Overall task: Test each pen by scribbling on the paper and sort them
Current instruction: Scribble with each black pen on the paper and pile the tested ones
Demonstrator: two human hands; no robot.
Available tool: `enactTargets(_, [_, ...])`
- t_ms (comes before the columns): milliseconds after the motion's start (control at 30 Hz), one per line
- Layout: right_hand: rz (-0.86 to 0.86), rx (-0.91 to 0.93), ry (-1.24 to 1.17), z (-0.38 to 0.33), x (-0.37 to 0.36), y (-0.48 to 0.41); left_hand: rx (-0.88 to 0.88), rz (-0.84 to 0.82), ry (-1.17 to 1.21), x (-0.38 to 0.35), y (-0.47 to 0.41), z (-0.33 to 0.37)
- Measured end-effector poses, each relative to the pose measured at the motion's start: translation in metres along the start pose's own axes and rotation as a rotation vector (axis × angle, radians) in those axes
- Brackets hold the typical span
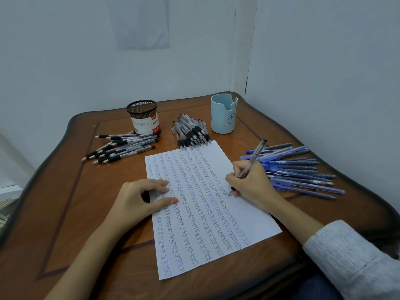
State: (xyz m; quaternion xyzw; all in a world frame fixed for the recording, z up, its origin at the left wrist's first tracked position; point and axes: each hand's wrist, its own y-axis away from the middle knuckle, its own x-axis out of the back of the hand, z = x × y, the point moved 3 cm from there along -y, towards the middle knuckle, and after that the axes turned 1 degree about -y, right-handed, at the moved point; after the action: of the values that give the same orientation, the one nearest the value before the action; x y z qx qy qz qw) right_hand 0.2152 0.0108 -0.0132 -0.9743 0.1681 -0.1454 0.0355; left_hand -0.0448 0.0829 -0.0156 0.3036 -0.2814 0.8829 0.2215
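Your right hand [251, 182] is gripping a clear-barrelled pen [254, 156]. Fingers and thumb are curled closely round its lower barrel. The tip is touching the paper [205, 213] near its right edge, just past the last column of writing, and the pen's upper end is leaning away from you and to the right.

Your left hand [138, 198] is holding nothing. It is lying on the paper's left edge with fingers extended and thumb spread, pressing the sheet onto the table [65, 191]. The paper is carrying many columns of the handwritten word "test".

- Left of the paper's far end, a loose fan of black-grip pens [123, 148] is lying just in front of a mesh pen holder [144, 116].
- Just beside the paper's far edge, a compact pile of pens [191, 133] is sitting.
- Beyond the paper's far right corner, a light blue cup [224, 113] is standing upright.
- Right of the paper, a spread of blue pens [298, 169] is lying, partly hidden behind your right hand.
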Motion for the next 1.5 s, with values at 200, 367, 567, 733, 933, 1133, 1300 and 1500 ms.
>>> enactTargets(200, [-0.025,0.006,-0.025,0.0,-0.001,0.001,0.003,-0.004,-0.001,0.0,0.0,0.001])
enactTargets(367, [0.016,0.02,-0.048,0.002,0.0,-0.001,0.009,-0.005,-0.005,0.0,0.0,0.0])
enactTargets(567, [-0.007,0.017,-0.045,0.004,0.0,-0.002,0.017,-0.011,-0.008,0.0,0.0,0.0])
enactTargets(733, [0.008,0.044,-0.037,0.002,-0.002,0.0,0.009,-0.013,-0.016,0.0,0.0,0.001])
enactTargets(933, [0.009,-0.048,-0.159,0.003,0.002,-0.002,0.011,-0.016,-0.022,0.001,-0.001,0.001])
enactTargets(1133, [-0.046,-0.117,-0.319,0.001,0.001,-0.004,0.035,0.003,-0.014,0.0,0.001,0.003])
enactTargets(1300, [-0.07,-0.068,-0.316,0.002,0.003,-0.004,0.102,0.064,-0.113,0.001,-0.002,-0.002])
enactTargets(1500, [-0.083,-0.077,-0.28,-0.001,-0.001,-0.004,0.158,0.011,-0.155,-0.002,-0.001,-0.01])
